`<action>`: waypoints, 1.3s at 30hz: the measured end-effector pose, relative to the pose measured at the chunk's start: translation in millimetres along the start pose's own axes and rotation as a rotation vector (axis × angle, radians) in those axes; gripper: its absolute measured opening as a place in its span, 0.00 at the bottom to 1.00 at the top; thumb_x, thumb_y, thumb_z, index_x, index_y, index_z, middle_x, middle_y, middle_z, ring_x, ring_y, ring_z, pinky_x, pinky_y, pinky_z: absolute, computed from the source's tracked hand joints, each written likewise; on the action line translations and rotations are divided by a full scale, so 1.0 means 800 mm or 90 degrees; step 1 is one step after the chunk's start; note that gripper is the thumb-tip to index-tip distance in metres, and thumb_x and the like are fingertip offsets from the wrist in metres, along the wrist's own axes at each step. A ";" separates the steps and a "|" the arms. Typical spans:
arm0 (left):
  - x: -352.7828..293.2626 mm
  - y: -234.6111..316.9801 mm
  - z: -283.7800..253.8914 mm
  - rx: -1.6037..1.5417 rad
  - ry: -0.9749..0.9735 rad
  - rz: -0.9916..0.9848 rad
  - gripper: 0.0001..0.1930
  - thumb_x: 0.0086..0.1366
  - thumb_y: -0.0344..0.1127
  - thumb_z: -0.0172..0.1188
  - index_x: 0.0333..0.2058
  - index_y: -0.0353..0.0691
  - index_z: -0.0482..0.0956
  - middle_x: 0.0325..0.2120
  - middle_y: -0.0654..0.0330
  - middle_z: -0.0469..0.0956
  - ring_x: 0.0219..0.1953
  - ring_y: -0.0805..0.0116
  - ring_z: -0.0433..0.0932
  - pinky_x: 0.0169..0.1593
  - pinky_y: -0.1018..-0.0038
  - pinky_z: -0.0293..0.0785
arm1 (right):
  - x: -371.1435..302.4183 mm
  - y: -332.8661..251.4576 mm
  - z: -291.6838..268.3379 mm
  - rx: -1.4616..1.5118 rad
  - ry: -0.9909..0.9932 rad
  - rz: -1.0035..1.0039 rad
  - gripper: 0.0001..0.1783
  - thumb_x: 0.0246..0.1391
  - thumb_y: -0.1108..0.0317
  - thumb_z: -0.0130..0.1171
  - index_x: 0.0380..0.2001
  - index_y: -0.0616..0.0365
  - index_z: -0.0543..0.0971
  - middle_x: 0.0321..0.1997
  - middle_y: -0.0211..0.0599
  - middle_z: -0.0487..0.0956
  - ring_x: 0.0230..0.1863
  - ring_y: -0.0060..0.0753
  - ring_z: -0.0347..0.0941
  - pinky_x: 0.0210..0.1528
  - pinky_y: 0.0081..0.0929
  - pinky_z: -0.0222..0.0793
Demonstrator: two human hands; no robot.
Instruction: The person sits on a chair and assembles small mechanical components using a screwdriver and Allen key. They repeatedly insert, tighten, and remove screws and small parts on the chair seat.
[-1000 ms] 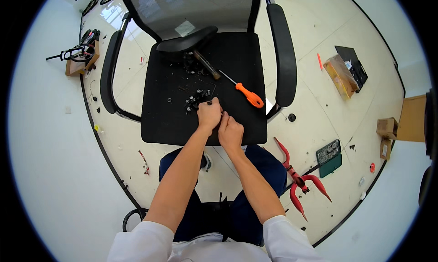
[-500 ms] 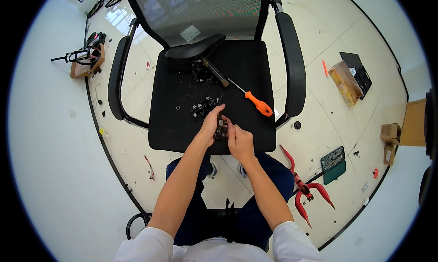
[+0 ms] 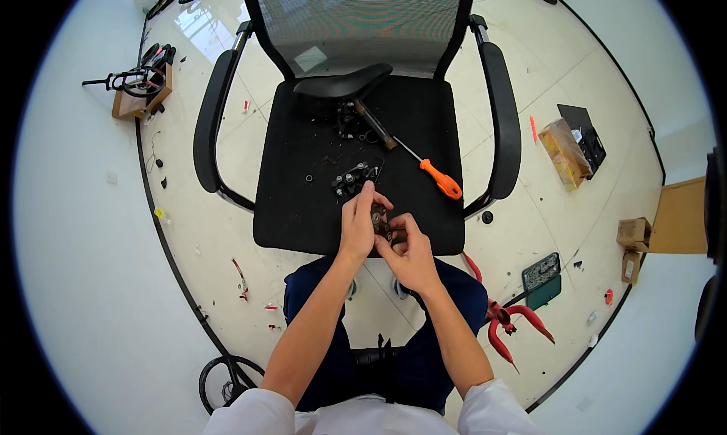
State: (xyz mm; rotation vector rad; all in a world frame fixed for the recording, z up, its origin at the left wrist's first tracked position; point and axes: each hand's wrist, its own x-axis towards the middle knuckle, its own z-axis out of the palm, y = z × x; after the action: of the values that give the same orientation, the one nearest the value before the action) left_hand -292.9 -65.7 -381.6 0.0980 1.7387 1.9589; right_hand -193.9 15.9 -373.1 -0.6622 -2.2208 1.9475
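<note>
My left hand (image 3: 357, 229) is closed around a small dark metal bicycle part with round bolts (image 3: 380, 221), just above the front edge of the black chair seat (image 3: 291, 223). From the other side, my right hand (image 3: 413, 258) grips the same part with thumb and bent fingers; some of the fingertips are hidden. Just beyond my hands lies a cluster of black parts with silver bolts (image 3: 350, 180), with a thin bent hex key beside it. Farther back rest a bicycle saddle (image 3: 341, 85) with its seatpost (image 3: 375, 124) and an orange-handled screwdriver (image 3: 441, 180). A small ring (image 3: 309, 178) sits to the left.
Armrests (image 3: 506, 121) flank the seat. On the floor to the right are a red bicycle frame (image 3: 530, 323), a green tool case (image 3: 542, 291), a yellow-and-clear package (image 3: 564, 155) and cardboard boxes (image 3: 633, 234). At left stands a box of bicycle parts (image 3: 160, 94).
The view has shifted slightly. My hands have turned the bicycle part, and my right-hand fingers have opened out from a tighter curl and now reach around its near side.
</note>
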 end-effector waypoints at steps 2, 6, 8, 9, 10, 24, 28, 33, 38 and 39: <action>-0.004 0.010 -0.010 0.000 0.000 -0.063 0.28 0.71 0.56 0.42 0.24 0.37 0.76 0.20 0.63 0.72 0.22 0.77 0.69 0.29 0.79 0.65 | -0.002 -0.015 -0.004 -0.068 -0.032 -0.037 0.16 0.53 0.69 0.63 0.40 0.63 0.70 0.26 0.34 0.76 0.19 0.12 0.61 0.21 0.17 0.56; -0.018 0.038 -0.027 -0.015 -0.004 -0.117 0.32 0.68 0.62 0.44 0.23 0.37 0.77 0.20 0.63 0.73 0.23 0.76 0.70 0.29 0.79 0.66 | -0.005 -0.037 -0.009 -0.172 -0.104 -0.159 0.18 0.50 0.68 0.64 0.41 0.63 0.71 0.30 0.38 0.76 0.21 0.22 0.67 0.24 0.20 0.63; -0.031 0.055 -0.033 -0.034 0.001 -0.175 0.32 0.67 0.64 0.45 0.25 0.37 0.76 0.20 0.62 0.73 0.24 0.75 0.72 0.29 0.79 0.68 | -0.007 -0.047 -0.010 -0.209 -0.136 -0.235 0.18 0.49 0.68 0.65 0.42 0.62 0.72 0.32 0.39 0.76 0.23 0.28 0.70 0.26 0.23 0.66; -0.038 0.062 -0.036 -0.043 0.002 -0.203 0.32 0.67 0.65 0.45 0.25 0.37 0.76 0.20 0.62 0.73 0.24 0.75 0.73 0.29 0.78 0.69 | -0.006 -0.053 -0.012 -0.232 -0.149 -0.282 0.19 0.49 0.67 0.65 0.42 0.61 0.72 0.33 0.39 0.75 0.24 0.31 0.71 0.27 0.25 0.67; -0.043 0.066 -0.040 -0.051 0.005 -0.210 0.32 0.66 0.65 0.45 0.26 0.37 0.76 0.21 0.62 0.73 0.24 0.74 0.73 0.29 0.78 0.70 | -0.006 -0.059 -0.013 -0.255 -0.162 -0.328 0.19 0.49 0.67 0.66 0.42 0.60 0.72 0.34 0.39 0.75 0.25 0.34 0.72 0.28 0.27 0.68; -0.129 0.150 -0.070 -0.172 -0.004 -0.139 0.30 0.66 0.67 0.45 0.26 0.42 0.72 0.17 0.63 0.71 0.15 0.72 0.69 0.18 0.76 0.65 | -0.056 -0.198 0.011 -0.645 -0.175 -0.648 0.18 0.50 0.71 0.62 0.45 0.54 0.71 0.43 0.37 0.79 0.29 0.36 0.78 0.28 0.26 0.74; -0.153 0.179 -0.078 -0.214 -0.050 -0.183 0.29 0.66 0.66 0.48 0.24 0.44 0.72 0.15 0.63 0.70 0.14 0.71 0.68 0.17 0.75 0.63 | -0.083 -0.218 0.013 -0.808 -0.118 -0.841 0.18 0.47 0.72 0.59 0.44 0.52 0.73 0.50 0.31 0.78 0.29 0.22 0.78 0.20 0.17 0.69; -0.187 0.195 -0.089 -0.335 -0.043 -0.142 0.27 0.67 0.61 0.49 0.20 0.45 0.70 0.13 0.62 0.68 0.13 0.69 0.68 0.17 0.75 0.59 | -0.114 -0.234 0.016 -0.253 0.020 -0.530 0.16 0.52 0.66 0.66 0.39 0.60 0.73 0.21 0.34 0.79 0.16 0.17 0.68 0.19 0.19 0.62; -0.209 0.198 -0.072 -0.352 0.014 0.031 0.25 0.68 0.58 0.49 0.23 0.43 0.70 0.12 0.61 0.67 0.13 0.68 0.69 0.17 0.73 0.63 | -0.152 -0.203 0.019 0.178 -0.170 -0.069 0.18 0.67 0.58 0.44 0.27 0.59 0.71 0.17 0.23 0.67 0.16 0.14 0.59 0.19 0.17 0.54; -0.212 0.196 -0.072 -0.339 0.033 0.073 0.23 0.69 0.56 0.48 0.24 0.43 0.69 0.14 0.62 0.67 0.13 0.70 0.68 0.17 0.73 0.64 | -0.161 -0.208 0.026 0.166 -0.182 -0.057 0.19 0.68 0.58 0.43 0.26 0.57 0.70 0.17 0.23 0.65 0.16 0.14 0.58 0.18 0.17 0.54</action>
State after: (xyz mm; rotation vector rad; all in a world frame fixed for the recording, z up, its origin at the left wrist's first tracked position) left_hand -219.3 -195.9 -196.1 -0.0416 1.2068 2.4576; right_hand -126.6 -67.5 -190.9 -0.2575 -2.0396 2.3520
